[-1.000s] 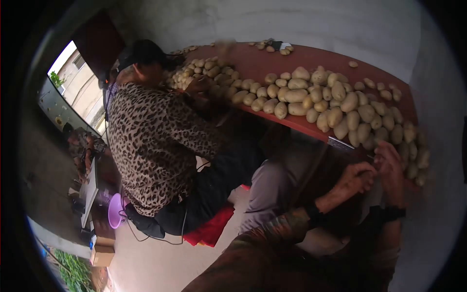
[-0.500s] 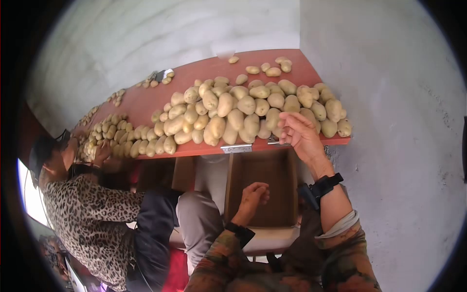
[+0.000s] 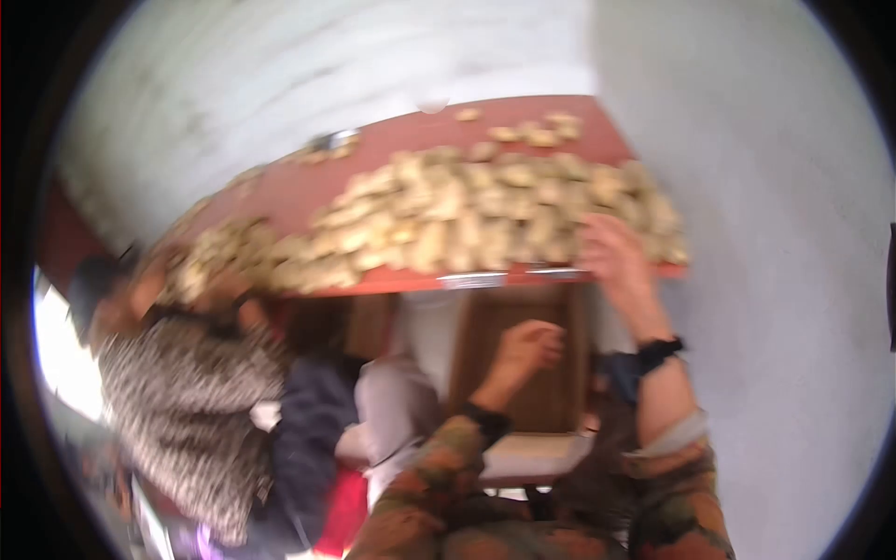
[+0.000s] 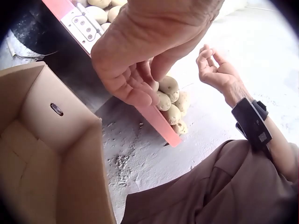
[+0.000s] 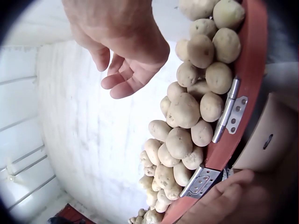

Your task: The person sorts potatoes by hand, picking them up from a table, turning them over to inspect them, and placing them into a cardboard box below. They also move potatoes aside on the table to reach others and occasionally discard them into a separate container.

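Note:
A long heap of potatoes [image 3: 457,210] covers the front part of a red table [image 3: 289,201]. My right hand [image 3: 618,257] is raised at the table's front edge, overlapping the heap's right end in the head view. In the right wrist view its fingers bend loosely, with nothing held between them. My left hand [image 3: 525,353] hovers lower, over a cardboard box [image 3: 551,403] below the edge. The left wrist view shows its thumb and fingers relaxed and slightly curled, without any object. Both wrists carry black straps.
To the left another person in a leopard-print top [image 3: 187,411] sits close, reaching to the potatoes. Metal hinges [image 5: 201,182] line the table edge. A grey wall [image 3: 784,280] stands right of the table. A few potatoes [image 3: 541,135] lie at the back.
The head view has swung right from the other person to the table. My hands, together a second ago, have separated; the right is by the heap, the left over the box.

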`<state>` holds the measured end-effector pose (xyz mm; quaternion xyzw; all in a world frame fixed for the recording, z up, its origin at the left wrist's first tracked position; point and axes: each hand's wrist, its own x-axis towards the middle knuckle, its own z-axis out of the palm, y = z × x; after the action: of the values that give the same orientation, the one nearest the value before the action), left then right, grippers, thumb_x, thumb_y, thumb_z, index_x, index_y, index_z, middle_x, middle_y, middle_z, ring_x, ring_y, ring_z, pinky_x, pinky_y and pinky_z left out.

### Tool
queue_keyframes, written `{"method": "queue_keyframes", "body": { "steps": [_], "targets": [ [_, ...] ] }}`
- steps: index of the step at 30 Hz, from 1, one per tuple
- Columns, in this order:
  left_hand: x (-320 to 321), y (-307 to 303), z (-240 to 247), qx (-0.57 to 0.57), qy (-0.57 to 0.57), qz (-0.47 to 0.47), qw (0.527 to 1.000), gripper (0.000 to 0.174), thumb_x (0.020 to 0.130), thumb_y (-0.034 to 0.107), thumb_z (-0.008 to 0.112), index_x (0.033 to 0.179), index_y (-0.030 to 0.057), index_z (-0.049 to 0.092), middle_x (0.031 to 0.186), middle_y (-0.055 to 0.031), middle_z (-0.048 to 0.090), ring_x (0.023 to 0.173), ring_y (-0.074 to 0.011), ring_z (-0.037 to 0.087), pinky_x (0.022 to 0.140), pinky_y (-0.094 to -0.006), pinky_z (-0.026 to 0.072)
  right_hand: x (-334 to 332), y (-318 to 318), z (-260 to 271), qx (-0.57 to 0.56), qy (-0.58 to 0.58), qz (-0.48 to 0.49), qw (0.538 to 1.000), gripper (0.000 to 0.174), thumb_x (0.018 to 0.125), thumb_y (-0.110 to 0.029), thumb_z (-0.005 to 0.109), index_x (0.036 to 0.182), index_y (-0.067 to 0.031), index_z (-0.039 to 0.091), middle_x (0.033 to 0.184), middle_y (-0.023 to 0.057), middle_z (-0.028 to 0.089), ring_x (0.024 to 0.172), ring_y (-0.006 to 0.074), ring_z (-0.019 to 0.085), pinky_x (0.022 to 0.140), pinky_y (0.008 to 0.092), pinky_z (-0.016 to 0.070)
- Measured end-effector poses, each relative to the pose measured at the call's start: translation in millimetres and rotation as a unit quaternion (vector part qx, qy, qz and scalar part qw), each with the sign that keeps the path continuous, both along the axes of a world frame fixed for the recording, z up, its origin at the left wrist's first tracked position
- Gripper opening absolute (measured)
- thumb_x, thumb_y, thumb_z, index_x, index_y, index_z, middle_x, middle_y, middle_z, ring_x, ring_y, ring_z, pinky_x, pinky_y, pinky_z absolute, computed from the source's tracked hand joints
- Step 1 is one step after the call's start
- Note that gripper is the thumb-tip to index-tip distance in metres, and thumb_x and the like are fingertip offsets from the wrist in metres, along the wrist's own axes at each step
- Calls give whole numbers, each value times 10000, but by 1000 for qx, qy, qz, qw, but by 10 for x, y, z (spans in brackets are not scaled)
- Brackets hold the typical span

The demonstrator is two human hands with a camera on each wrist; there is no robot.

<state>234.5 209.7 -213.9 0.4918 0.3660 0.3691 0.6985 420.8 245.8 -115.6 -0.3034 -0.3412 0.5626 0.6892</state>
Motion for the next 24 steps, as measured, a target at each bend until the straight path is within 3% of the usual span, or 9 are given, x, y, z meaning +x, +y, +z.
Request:
{"method": "queue_keyframes", "body": {
  "steps": [3, 4, 6, 8, 11, 14, 21, 23, 24],
  "targets": [
    [154, -125, -567, -20, -85, -15, 996, 141, 896, 155, 555, 954, 57, 639, 751, -32, 625, 602, -101, 587, 494, -238, 473, 249, 128, -258, 16, 35, 61, 997, 303, 887, -115, 571, 1177, -29, 548, 937, 36, 617, 592, 49, 501, 512, 196, 437],
    [195, -158, -726, -16, -96, -14, 995, 147, 867, 161, 573, 949, 52, 629, 703, -37, 613, 566, -102, 577, 457, -246, 460, 224, 188, -314, 3, 19, 12, 1000, 369, 898, -119, 559, 1248, -18, 506, 965, 27, 599, 605, 33, 464, 512, 173, 397],
    [180, -253, -761, 44, -21, 7, 999, 107, 772, 107, 563, 782, 35, 641, 618, -58, 592, 522, -137, 567, 435, -284, 459, 306, 379, -480, -29, -18, -3, 999, 423, 925, -186, 539, 1309, -23, 468, 1032, -1, 567, 726, 31, 478, 616, 166, 397],
    [258, -251, -1076, 323, -30, 115, 939, 117, 714, 88, 544, 716, 13, 635, 617, -85, 604, 519, -165, 569, 456, -311, 466, 336, 505, -631, 4, -21, 17, 1000, 422, 937, -220, 529, 1311, -32, 472, 1056, -19, 556, 760, 35, 474, 666, 176, 395],
    [150, -369, -824, 163, -32, 89, 982, 110, 677, 91, 547, 682, 9, 620, 606, -104, 605, 538, -190, 580, 496, -344, 468, 284, 671, -712, 5, -13, 53, 998, 393, 945, -226, 514, 1296, -49, 495, 1056, -33, 554, 772, 34, 468, 688, 175, 390],
    [96, -297, -865, 256, -65, 71, 962, 106, 717, 97, 519, 718, 35, 605, 676, -108, 602, 640, -205, 589, 593, -348, 471, 208, 694, -777, 8, -17, 61, 998, 400, 925, -255, 545, 1285, -81, 518, 1070, -27, 540, 824, 50, 457, 756, 205, 378],
    [292, 77, -1182, 221, -177, 9, 959, 114, 857, 130, 475, 898, 72, 565, 848, -110, 547, 840, -225, 543, 740, -331, 434, 150, 748, -792, 0, -75, 19, 997, 455, 888, -340, 576, 1286, -124, 528, 1120, -17, 500, 924, 93, 432, 881, 267, 310],
    [274, 15, -1106, 352, -67, 115, 926, 125, 888, 146, 481, 964, 78, 553, 949, -117, 535, 930, -233, 525, 807, -316, 427, 211, 795, -824, -18, -61, 40, 997, 444, 900, -347, 553, 1282, -121, 530, 1123, -13, 507, 914, 92, 439, 850, 262, 349],
    [144, -114, -1052, 242, -125, 71, 960, 147, 908, 163, 482, 1019, 83, 535, 1005, -113, 519, 976, -224, 509, 851, -310, 414, 211, 793, -853, 28, -142, 26, 989, 440, 907, -355, 539, 1276, -116, 532, 1119, -8, 509, 914, 94, 446, 828, 262, 375]
  ]
}}
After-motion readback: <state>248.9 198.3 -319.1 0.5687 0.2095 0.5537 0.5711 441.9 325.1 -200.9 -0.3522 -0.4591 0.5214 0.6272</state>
